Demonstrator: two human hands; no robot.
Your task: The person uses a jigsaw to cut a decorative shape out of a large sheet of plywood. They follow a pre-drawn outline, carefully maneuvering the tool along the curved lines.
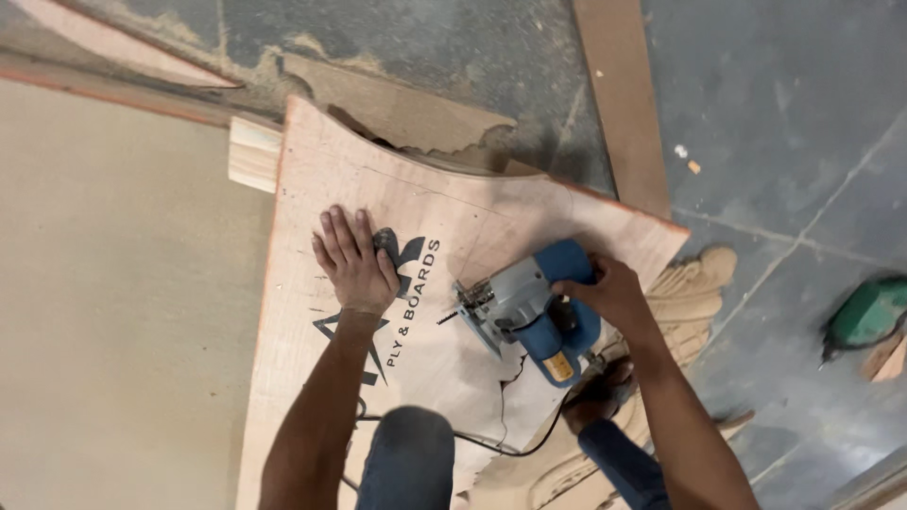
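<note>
A plywood sheet [321,179] with a curved far edge and dark printed lettering lies on the floor, raised on a pale wood block [253,153]. My left hand [355,257] presses flat on the sheet, fingers together pointing away. My right hand [605,291] grips the handle of a blue and grey jigsaw [529,307] that rests on the sheet, its blade end pointing left toward my left hand. The saw's black cord [510,444] trails back between my knees. A cracked cut line runs from the saw toward the near edge.
A large pale board [123,312] covers the floor at left. A long brown strip [619,94] lies at top. A carved wooden piece [694,283] sits under the sheet at right. A green tool [869,314] lies far right. Sawdust lies on the grey floor.
</note>
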